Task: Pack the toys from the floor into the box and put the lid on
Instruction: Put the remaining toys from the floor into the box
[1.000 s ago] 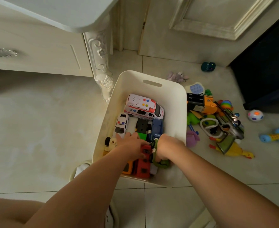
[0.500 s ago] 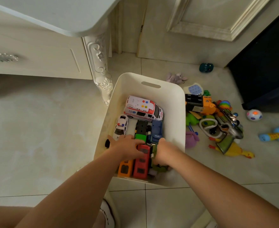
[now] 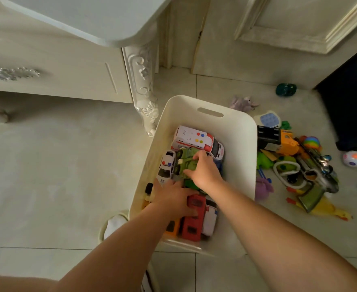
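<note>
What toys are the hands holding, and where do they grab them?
The right hand grips the green truck across its top; the left hand curls over the red truck at its far end.

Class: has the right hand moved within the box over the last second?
Yes. The right hand, gripping a green toy truck, moved from the near end of the box toward the white ambulance.

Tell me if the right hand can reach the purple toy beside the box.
Probably not: the right hand grips the green truck inside the box, whose wall separates it from the purple toy.
</note>
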The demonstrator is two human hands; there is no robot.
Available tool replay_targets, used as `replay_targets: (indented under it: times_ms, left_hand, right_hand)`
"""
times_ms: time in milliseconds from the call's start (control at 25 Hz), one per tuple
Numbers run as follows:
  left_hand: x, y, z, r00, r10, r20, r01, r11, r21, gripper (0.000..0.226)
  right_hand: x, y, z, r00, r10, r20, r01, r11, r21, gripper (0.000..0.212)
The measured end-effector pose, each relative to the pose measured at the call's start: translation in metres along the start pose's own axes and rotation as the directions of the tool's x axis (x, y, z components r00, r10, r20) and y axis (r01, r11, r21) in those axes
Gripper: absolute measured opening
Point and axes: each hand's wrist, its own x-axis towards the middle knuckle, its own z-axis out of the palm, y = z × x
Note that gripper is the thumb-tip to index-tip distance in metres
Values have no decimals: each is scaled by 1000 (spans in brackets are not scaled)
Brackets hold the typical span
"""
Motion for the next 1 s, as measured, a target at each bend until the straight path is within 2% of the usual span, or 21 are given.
replay_targets:
  times_ms: [80,200,280,360,400,520,600,720,840,880,920,960,1000]
  left_hand:
    - [0,0,2,1000,-9,-23,9,1000,10,69]
    - [0,0,0,1000,-23,-16,23,1000,14,69]
    - [-1,1,-4,999,-31,-29,30,999,-37,57]
    - [-6,3,-11,990,-70,-126,47,983,-175,36]
    - [-9,4,-16,974,-115,-194,61,963,-263,29]
    - [-17,18,-42,883,-286,-371,79,872,-484,25]
    - [-18,41,-67,824,-316,-471,-13,820,-573,25]
    - [-13,100,-100,753,-212,-624,-269,766,-584,24]
    - [-3,171,-110,674,-6,-739,-480,756,-445,24]
    - [5,193,-108,676,57,-735,-524,739,-424,26]
    - [14,212,-104,721,111,-684,-530,724,-442,30]
    - [31,226,-94,798,149,-583,-494,716,-493,35]
    - [49,235,-81,888,152,-435,-399,724,-562,40]
  right_hand:
    - [3,-2,18,998,-10,62,10,1000,8,45]
    - [1,2,23,995,-53,80,52,999,14,41]
    - [1,7,15,986,-80,149,76,997,32,43]
    - [-2,10,-1,972,-82,218,70,996,62,45]
    - [-6,10,-9,975,-81,206,62,993,96,45]
    - [-21,8,-47,998,-45,-46,57,952,301,37]
    - [-32,13,-81,973,11,-229,113,844,523,31]
    - [-40,49,-136,901,159,-404,208,657,724,36]
    - [-36,118,-170,857,348,-380,169,506,846,33]
    - [-33,145,-173,859,403,-316,118,446,887,30]
    - [-29,172,-172,865,438,-244,45,416,908,27]
    - [-22,200,-163,876,447,-183,-39,442,896,24]
    - [-15,222,-153,882,450,-136,-130,511,850,21]
